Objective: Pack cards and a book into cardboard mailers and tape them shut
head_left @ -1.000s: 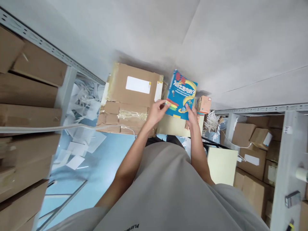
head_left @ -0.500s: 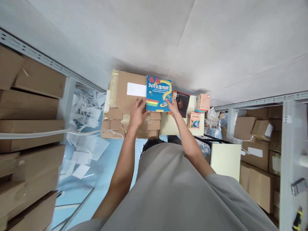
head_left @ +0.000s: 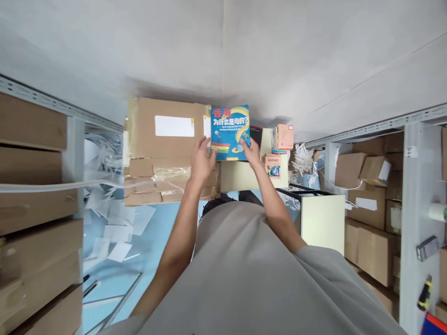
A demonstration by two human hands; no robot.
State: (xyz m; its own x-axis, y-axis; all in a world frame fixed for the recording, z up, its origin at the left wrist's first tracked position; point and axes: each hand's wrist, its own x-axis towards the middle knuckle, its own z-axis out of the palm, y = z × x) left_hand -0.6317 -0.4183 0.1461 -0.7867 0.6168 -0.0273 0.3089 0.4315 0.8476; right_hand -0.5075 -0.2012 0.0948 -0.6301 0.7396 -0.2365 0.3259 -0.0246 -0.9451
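Note:
A blue picture book (head_left: 228, 132) with yellow and red cover print is held up in front of me, level with the top of a large cardboard box (head_left: 146, 149). My right hand (head_left: 250, 151) grips its lower right edge, thumb on the cover. At the opposite edge, my left hand (head_left: 202, 160) has its thumb at the lower corner and its fingers behind a white strip with yellow marks, perhaps the spine. Behind the right hand, a dark-covered book (head_left: 256, 134) is partly hidden.
Small stacked booklets (head_left: 273, 166) and a peach-coloured stack (head_left: 284, 136) stand on the cream table (head_left: 233, 177). Shelves of cardboard boxes (head_left: 38, 209) flank both sides. Paper sheets (head_left: 120, 232) litter the blue floor. A white cable (head_left: 63, 187) crosses at left; a utility knife (head_left: 425, 293) hangs at right.
My left hand has moved from the box top to the book's left edge. The book is turned slightly, showing a white strip there. The view has swung to the right.

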